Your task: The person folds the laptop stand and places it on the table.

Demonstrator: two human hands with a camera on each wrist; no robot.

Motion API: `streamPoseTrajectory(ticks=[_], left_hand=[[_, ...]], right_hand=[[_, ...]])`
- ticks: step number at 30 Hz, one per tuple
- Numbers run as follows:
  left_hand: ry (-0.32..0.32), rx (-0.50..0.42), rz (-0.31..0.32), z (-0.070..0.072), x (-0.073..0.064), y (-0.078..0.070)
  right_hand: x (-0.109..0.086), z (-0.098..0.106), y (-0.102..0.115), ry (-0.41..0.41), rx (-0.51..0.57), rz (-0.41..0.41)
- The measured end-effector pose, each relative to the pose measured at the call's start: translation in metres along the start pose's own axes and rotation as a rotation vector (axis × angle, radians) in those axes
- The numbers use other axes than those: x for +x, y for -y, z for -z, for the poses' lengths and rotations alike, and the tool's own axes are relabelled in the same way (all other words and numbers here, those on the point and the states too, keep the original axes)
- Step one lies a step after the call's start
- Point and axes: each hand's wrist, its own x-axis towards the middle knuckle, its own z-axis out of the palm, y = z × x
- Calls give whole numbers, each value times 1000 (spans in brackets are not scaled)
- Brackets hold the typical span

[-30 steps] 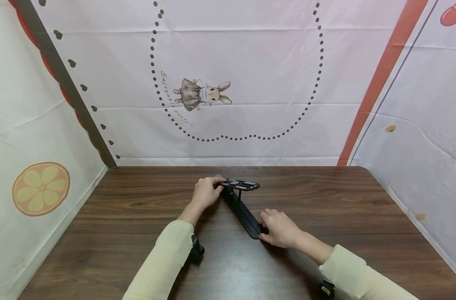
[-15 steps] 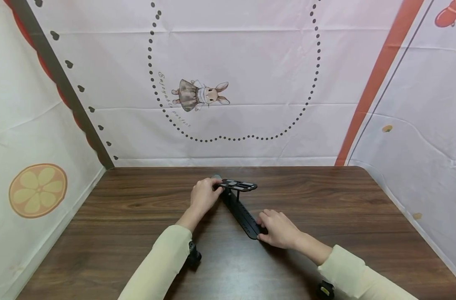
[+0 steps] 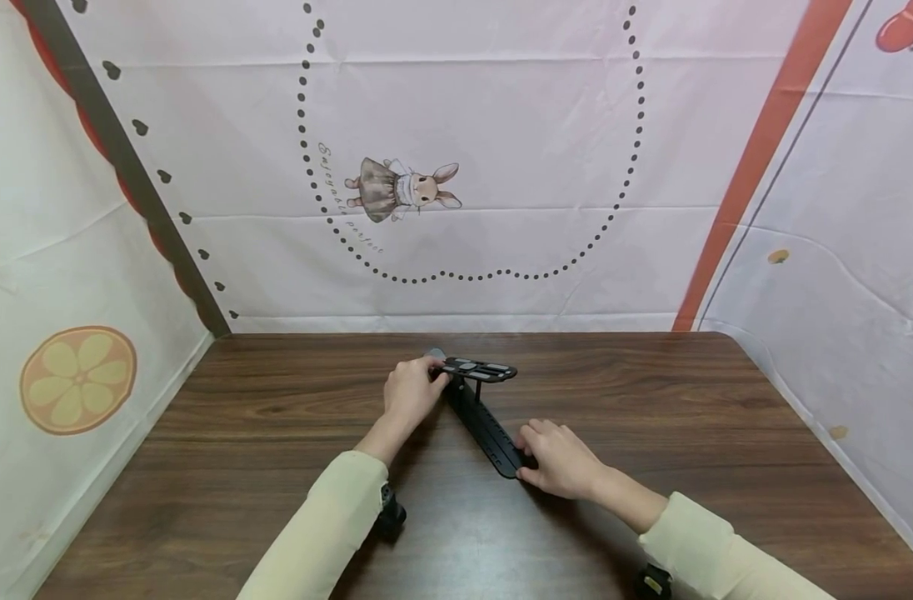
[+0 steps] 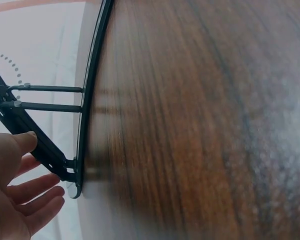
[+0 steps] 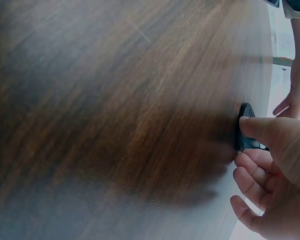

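- Head view: one black stand (image 3: 477, 414) lies slantwise on the table (image 3: 276, 417), between both hands; its upper plate (image 3: 477, 369) is raised above the base (image 3: 496, 442) on thin bars (image 4: 52, 107).
- Left hand (image 3: 411, 392) is at the far end; thumb and, as it seems, forefinger pinch the plate's edge; the other fingers are spread below it; how firmly they press, I cannot tell.
- Right hand (image 3: 561, 458) pinches the near end of the base with the thumb and a finger; the remaining fingers are loosely bent.
- To do this well, I would anchor the base with the right hand; tilt the plate slowly, without twisting; guard the fingertips from the joint (image 4: 69, 169), where they could be squeezed.
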Motion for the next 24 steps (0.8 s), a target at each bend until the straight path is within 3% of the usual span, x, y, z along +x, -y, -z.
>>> streamPoseTrajectory(ticks=[9, 24], left_hand=[[10, -9, -14, -7, 6, -3], [40, -46, -15, -15, 15, -12]], right_hand=[[-2, 0, 0, -4, -1, -1], [-3, -1, -3, -48, 23, 67]])
